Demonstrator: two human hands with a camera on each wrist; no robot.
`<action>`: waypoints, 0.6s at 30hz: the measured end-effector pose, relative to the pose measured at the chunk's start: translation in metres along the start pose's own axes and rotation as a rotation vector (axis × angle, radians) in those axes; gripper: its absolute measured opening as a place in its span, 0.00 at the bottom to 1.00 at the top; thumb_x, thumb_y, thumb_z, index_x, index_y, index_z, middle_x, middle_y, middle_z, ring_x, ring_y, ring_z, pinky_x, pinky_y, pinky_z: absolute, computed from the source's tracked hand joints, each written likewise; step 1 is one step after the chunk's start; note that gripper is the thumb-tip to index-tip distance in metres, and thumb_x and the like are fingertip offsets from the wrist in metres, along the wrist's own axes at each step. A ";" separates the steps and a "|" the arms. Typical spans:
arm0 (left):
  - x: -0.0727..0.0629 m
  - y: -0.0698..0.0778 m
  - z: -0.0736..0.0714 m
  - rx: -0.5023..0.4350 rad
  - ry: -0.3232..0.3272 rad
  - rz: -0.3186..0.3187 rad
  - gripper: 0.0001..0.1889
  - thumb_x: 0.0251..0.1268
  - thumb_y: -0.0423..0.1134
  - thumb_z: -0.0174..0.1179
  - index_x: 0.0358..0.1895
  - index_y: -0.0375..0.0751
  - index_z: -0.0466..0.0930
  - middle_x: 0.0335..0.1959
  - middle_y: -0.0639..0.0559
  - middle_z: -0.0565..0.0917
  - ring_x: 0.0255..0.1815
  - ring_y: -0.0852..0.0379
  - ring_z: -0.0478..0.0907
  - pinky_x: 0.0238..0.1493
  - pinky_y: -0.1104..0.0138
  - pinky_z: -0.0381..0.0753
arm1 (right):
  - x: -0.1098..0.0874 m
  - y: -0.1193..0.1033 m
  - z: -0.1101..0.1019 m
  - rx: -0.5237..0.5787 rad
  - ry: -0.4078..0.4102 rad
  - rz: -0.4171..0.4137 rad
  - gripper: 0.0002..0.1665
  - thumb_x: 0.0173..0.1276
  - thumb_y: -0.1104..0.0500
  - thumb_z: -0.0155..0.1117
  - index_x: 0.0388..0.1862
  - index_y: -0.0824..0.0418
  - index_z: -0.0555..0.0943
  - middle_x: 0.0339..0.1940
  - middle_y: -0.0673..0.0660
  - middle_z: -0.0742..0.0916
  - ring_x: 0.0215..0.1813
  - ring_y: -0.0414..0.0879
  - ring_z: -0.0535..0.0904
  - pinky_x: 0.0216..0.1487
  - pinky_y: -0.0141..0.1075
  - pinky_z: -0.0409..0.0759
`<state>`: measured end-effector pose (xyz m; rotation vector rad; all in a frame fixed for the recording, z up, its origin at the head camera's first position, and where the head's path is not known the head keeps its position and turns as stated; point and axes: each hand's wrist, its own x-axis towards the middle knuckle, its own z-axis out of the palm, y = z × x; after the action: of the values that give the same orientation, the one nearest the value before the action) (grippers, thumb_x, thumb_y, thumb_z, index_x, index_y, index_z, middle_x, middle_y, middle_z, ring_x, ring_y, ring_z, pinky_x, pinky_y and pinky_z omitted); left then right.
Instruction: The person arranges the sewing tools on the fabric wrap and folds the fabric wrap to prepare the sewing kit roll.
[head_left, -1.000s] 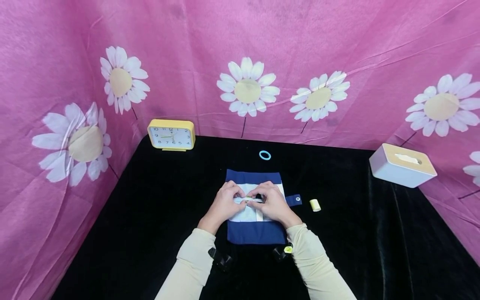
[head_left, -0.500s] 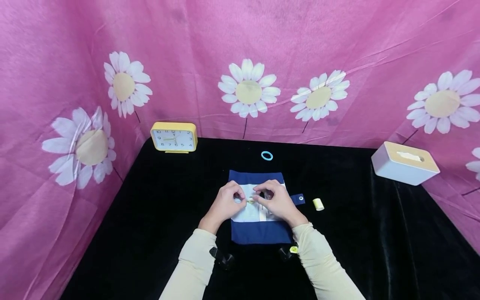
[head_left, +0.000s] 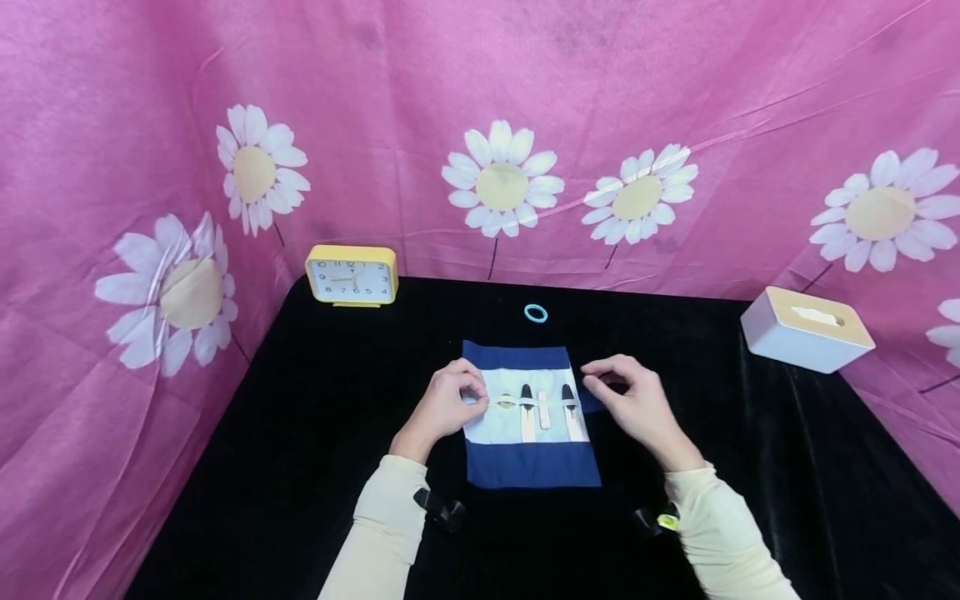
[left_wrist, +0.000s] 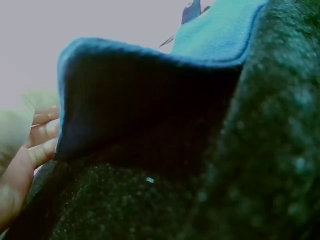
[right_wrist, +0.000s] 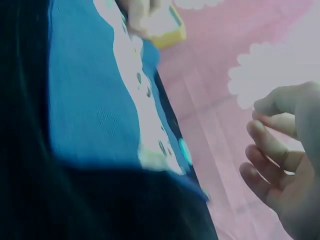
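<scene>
One navy-and-white fabric tool roll [head_left: 510,427] lies unrolled on black cloth [head_left: 337,400]; likely light, limp, best lifted by its navy borders [head_left: 532,465]; left hand [head_left: 442,407] at its left edge, I cannot tell whether pinching; right hand [head_left: 636,400] visibly holds nothing, fingers loosely bent.

The left forearm [head_left: 405,487] and right forearm [head_left: 693,492] slant inward in cream fabric sleeves [head_left: 738,554], the bare left hand [head_left: 447,400] curving thumb and forefinger close together, the bare right hand [head_left: 637,402] well apart, fingers loosely bent.

A dark blue cloth [left_wrist: 115,82] stands raised over a fuzzy dark surface [left_wrist: 260,175], one of the hands [left_wrist: 22,167] at its edge.
</scene>
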<state>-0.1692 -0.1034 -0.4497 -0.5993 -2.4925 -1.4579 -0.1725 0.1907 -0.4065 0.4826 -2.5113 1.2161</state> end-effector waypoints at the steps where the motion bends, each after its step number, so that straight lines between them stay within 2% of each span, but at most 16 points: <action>1: 0.000 -0.001 -0.001 0.007 0.005 0.014 0.06 0.49 0.24 0.70 0.23 0.36 0.85 0.35 0.47 0.82 0.43 0.50 0.78 0.47 0.67 0.79 | -0.002 0.003 -0.006 -0.016 0.021 0.011 0.08 0.62 0.68 0.72 0.41 0.61 0.89 0.37 0.58 0.89 0.36 0.27 0.80 0.41 0.23 0.79; 4: -0.001 -0.005 -0.002 0.028 0.031 0.059 0.06 0.46 0.24 0.70 0.22 0.36 0.84 0.35 0.47 0.83 0.43 0.50 0.77 0.47 0.66 0.77 | -0.007 0.014 -0.023 -0.084 0.061 0.062 0.09 0.61 0.68 0.72 0.41 0.63 0.88 0.37 0.61 0.89 0.34 0.23 0.77 0.41 0.19 0.75; 7: -0.001 -0.008 -0.002 0.055 0.043 0.073 0.05 0.45 0.25 0.69 0.21 0.37 0.84 0.34 0.47 0.83 0.43 0.49 0.76 0.47 0.63 0.76 | -0.013 0.027 -0.036 -0.170 0.064 0.119 0.10 0.61 0.68 0.71 0.42 0.66 0.87 0.38 0.64 0.89 0.34 0.22 0.74 0.39 0.17 0.72; 11: -0.002 -0.008 -0.005 0.123 0.020 0.020 0.04 0.46 0.28 0.70 0.22 0.40 0.84 0.37 0.48 0.84 0.46 0.47 0.74 0.52 0.57 0.71 | -0.022 0.041 -0.046 -0.266 0.012 0.200 0.14 0.61 0.64 0.71 0.46 0.66 0.87 0.40 0.65 0.90 0.36 0.28 0.78 0.38 0.18 0.71; 15: -0.004 -0.007 -0.009 0.173 -0.025 -0.061 0.03 0.48 0.31 0.71 0.26 0.41 0.86 0.39 0.48 0.83 0.50 0.46 0.72 0.55 0.53 0.67 | -0.029 0.048 -0.048 -0.306 -0.080 0.277 0.20 0.63 0.58 0.72 0.51 0.66 0.85 0.41 0.66 0.90 0.37 0.41 0.84 0.37 0.25 0.75; 18: -0.005 -0.007 -0.011 0.188 -0.068 -0.105 0.04 0.48 0.33 0.73 0.29 0.42 0.88 0.40 0.49 0.82 0.51 0.46 0.70 0.56 0.54 0.67 | -0.033 0.052 -0.047 -0.316 -0.130 0.319 0.23 0.64 0.54 0.72 0.53 0.66 0.84 0.39 0.64 0.90 0.34 0.40 0.84 0.35 0.29 0.76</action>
<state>-0.1684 -0.1169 -0.4519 -0.4973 -2.7116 -1.2351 -0.1591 0.2636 -0.4279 0.0859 -2.9040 0.8791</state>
